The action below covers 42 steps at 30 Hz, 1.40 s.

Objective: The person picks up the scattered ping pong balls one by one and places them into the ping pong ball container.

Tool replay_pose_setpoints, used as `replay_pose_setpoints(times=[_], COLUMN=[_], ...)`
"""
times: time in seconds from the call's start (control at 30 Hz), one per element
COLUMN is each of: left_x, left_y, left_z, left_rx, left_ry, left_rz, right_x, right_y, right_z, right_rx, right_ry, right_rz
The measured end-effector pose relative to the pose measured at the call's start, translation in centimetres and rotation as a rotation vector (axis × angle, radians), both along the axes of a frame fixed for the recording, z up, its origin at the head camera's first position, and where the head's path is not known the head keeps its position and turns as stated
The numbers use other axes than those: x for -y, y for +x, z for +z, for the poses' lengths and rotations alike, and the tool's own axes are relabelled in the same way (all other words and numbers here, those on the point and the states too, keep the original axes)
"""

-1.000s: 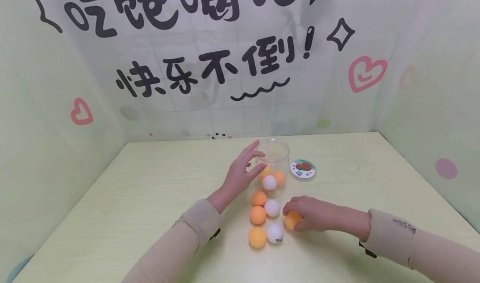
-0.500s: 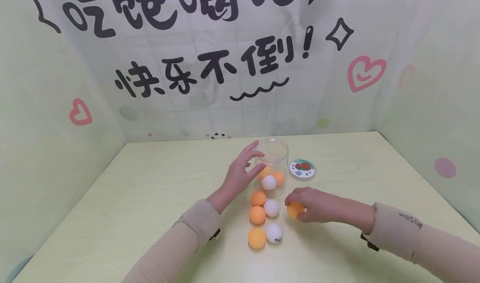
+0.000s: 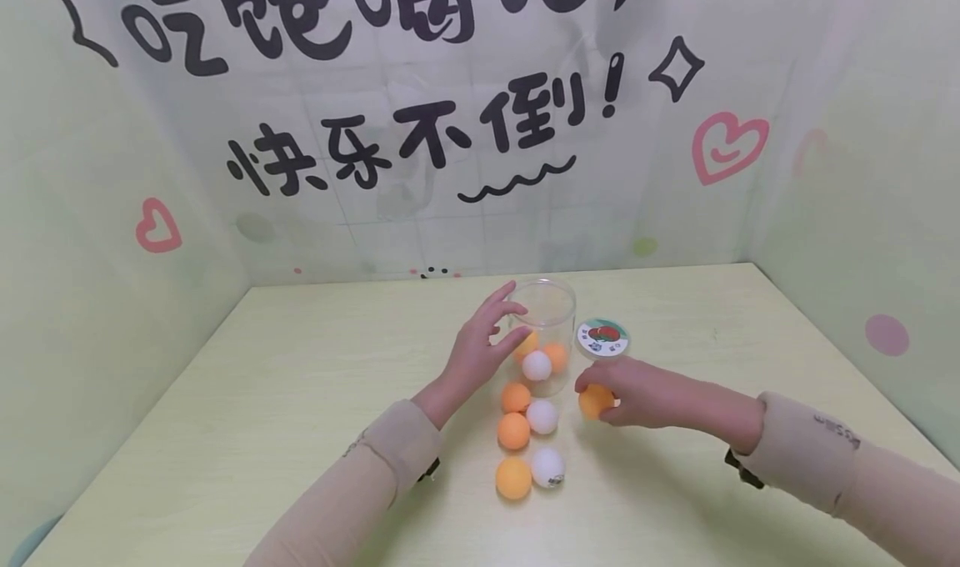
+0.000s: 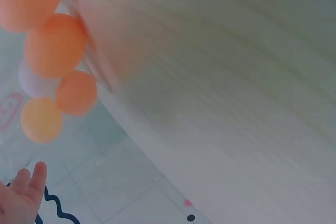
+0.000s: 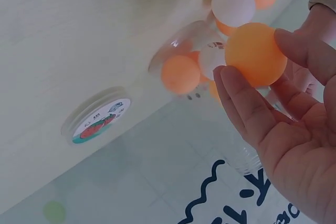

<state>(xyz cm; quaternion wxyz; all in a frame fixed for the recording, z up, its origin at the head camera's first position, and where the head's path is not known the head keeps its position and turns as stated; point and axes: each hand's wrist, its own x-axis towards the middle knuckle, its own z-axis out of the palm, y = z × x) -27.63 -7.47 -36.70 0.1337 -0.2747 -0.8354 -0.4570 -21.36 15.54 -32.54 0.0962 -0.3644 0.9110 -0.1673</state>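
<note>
Right wrist view: an orange ball (image 5: 255, 54) is pinched between the thumb and fingertips of the right hand (image 5: 296, 145). In the head view it is held outside the clear jar (image 3: 558, 325), just off its near right side. The jar's left side is cupped by the left hand (image 3: 476, 346), whose fingers are spread and curved; how firmly they are pressed cannot be told.

If the pinch is loosened early, the ball could be dropped and sent rolling, being round and probably light. The jar's rim could be clipped by ball or knuckles, and the jar tipped if only lightly held.

Inside the jar, a white ball (image 3: 536, 365) is piled with orange ones. Nearer, three loose orange balls (image 3: 513, 430) and two loose white balls (image 3: 542, 417) are grouped on the table (image 3: 337, 383); they could be scattered by a low sweep. The rim is partly obstructed on the left by fingers. A printed lid (image 3: 603, 337) is laid flat to the right.
</note>
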Motion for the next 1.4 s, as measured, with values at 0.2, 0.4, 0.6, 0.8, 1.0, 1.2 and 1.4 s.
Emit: replay_pose_setpoints(times=[0.2,0.4,0.6,0.8,1.0,1.2,1.4], left_x=[0.0,0.1,0.1,0.1,0.0,0.0,0.0], left_y=[0.0,0.0,0.1,0.1,0.1,0.2,0.2], left_z=[0.0,0.0,0.0,0.1,0.1,0.1,0.1], left_rx=[0.003,-0.002,0.001,0.003,-0.012,-0.002,-0.005], left_ry=[0.0,0.004,0.004,0.005,-0.007,-0.006,-0.008], left_rz=[-0.003,-0.008,-0.007,-0.007,-0.001,0.001,0.004], right_x=[-0.3,-0.7,-1.0,-1.0,-0.7,-0.4,-0.2], right_y=[-0.5,-1.1,-1.7,-2.3,-2.7,-3.0,-3.6], right_z=[1.0,2.3,3.8,5.6,6.8,7.7,8.2], right_rx=[-0.007,-0.016,-0.032,-0.054,-0.066,-0.12,-0.192], right_ry=[0.023,0.023,0.006,0.013,0.034,0.038,0.012], right_rz=[-0.036,-0.057,-0.082,-0.122,-0.159,-0.161,-0.156])
